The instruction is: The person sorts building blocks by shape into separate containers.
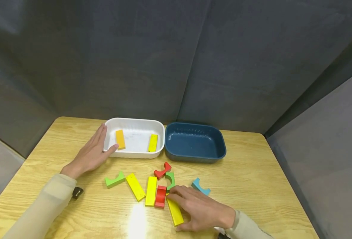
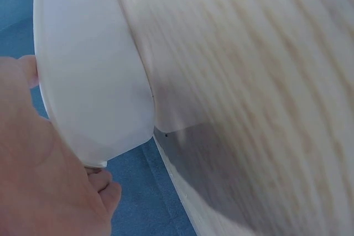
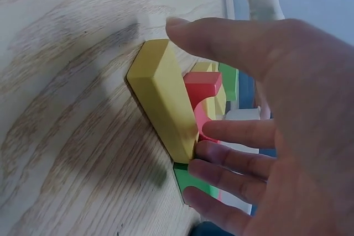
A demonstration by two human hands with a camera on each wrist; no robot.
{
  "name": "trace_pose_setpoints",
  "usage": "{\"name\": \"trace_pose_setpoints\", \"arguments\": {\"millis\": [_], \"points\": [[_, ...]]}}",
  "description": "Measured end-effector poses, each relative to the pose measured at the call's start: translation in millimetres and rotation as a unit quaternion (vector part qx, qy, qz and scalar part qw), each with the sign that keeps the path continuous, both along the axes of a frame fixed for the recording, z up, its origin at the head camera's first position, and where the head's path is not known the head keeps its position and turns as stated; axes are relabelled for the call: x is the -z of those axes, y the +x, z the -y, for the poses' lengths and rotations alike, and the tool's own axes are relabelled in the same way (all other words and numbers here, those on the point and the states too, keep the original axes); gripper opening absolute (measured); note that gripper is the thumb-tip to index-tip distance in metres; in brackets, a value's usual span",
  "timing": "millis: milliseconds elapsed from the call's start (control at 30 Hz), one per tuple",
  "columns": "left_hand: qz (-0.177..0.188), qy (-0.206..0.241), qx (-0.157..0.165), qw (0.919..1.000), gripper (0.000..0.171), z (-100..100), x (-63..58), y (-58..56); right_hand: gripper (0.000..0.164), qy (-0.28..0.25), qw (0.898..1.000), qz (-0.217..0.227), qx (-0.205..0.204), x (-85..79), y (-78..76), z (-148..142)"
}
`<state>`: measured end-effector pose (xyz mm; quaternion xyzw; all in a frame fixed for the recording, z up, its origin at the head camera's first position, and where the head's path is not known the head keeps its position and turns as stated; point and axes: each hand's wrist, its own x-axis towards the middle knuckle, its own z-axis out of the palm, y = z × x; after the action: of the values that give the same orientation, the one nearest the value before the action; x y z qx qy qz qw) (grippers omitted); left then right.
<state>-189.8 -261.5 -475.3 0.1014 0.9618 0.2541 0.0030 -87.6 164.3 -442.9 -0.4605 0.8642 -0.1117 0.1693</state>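
My left hand (image 1: 92,154) holds the front left corner of a white plastic tub (image 1: 137,154), its fingers along the left side and its thumb over the front rim. The left wrist view shows the tub's outer wall (image 2: 94,70) close beside that hand. Inside the tub lie an orange block (image 1: 120,139) and a yellow block (image 1: 153,143). With thumb and fingers spread, my right hand (image 1: 201,209) spans a long yellow block (image 3: 163,98) lying flat on the table, thumb by its near end, fingertips by its far end. A red arch block (image 1: 160,196) lies beside it.
A dark blue tub (image 1: 194,158) stands right of the white one. Nearby on the wooden table (image 1: 253,186) are two yellow blocks (image 1: 135,187), a green arch (image 1: 115,181), another green arch (image 1: 170,179), a red arch (image 1: 162,170) and a blue arch (image 1: 200,186). Dark cloth walls (image 1: 128,66) enclose the table.
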Motion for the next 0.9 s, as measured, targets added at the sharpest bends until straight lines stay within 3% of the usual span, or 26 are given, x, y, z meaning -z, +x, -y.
{"name": "trace_pose_setpoints", "arguments": {"millis": [900], "points": [[0.006,-0.005,-0.002,1.0,0.102,-0.3,0.1,0.6,0.095,0.029,0.999,0.004,0.015,6.6,-1.2,5.6]]}}
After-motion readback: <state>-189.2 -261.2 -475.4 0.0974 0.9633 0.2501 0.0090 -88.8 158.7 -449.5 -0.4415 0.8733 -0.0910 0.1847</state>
